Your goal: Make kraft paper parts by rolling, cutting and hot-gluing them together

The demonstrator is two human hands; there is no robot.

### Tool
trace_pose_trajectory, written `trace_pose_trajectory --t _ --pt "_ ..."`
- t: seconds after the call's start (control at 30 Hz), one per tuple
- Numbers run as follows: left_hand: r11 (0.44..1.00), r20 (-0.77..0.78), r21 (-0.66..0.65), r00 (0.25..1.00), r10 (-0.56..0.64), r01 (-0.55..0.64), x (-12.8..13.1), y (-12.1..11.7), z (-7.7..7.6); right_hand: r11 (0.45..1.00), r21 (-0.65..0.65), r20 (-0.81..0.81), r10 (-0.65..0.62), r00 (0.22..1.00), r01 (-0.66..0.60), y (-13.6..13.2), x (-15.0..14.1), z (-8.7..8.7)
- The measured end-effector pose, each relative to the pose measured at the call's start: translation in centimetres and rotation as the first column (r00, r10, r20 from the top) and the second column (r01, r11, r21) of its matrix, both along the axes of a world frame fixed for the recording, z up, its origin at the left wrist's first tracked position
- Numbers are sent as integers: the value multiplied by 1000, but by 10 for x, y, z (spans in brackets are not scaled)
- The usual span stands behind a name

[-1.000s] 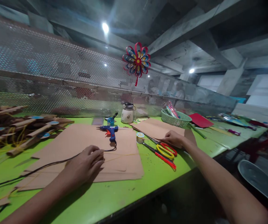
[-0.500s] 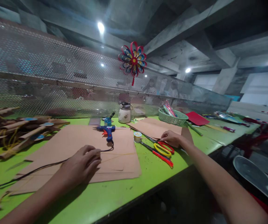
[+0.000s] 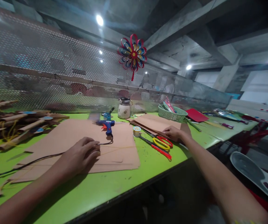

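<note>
My left hand (image 3: pixel 83 154) rests palm down on a stack of brown kraft paper (image 3: pixel 68 129), its fingers loosely bent over the black cord of a blue glue gun (image 3: pixel 109 127). On the right, my right hand (image 3: pixel 173 133) has its fingers closed at the near edge of a second pile of brown paper (image 3: pixel 156 122); the fingertips are partly hidden. Just in front of that hand lie scissors (image 3: pixel 162 143) with red and yellow handles and a tool with red grips (image 3: pixel 161 151). A small spool (image 3: pixel 137 131) stands between the two piles.
Brown rolled paper pieces with yellow string (image 3: pixel 19 127) are heaped at the left. Behind the paper stand a pale jar (image 3: pixel 124 109), a small blue bottle (image 3: pixel 107 116) and a green basket (image 3: pixel 172 114). A perforated metal screen (image 3: pixel 61 77) runs along the back, with a paper flower (image 3: pixel 134 54) hanging before it.
My right hand has shifted slightly right, and the upper paper's near edge is raised a little more. My left hand stays on the paper stack. The view has tilted slightly.
</note>
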State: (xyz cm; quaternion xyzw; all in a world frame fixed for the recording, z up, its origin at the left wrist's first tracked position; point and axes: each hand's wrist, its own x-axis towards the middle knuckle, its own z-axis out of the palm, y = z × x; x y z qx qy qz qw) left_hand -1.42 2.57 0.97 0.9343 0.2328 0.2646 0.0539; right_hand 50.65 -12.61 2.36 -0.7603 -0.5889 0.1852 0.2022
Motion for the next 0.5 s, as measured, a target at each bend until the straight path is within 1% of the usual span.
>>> trace_pose_trajectory --t 0.17,0.27,0.37,0.5 --pt "999 28 21 999 43 -44 -1 2 1 1000 8 16 -28 999 28 -1 -7 3" --pt "998 31 40 998 56 -57 -1 3 2 997 26 60 -68 996 67 -5 -10 10" --pt "997 43 42 997 60 -61 -1 2 3 995 38 118 -97 988 93 -20 -11 22" --pt "997 42 37 997 65 -67 0 2 5 996 9 189 -90 978 90 -50 -10 37"
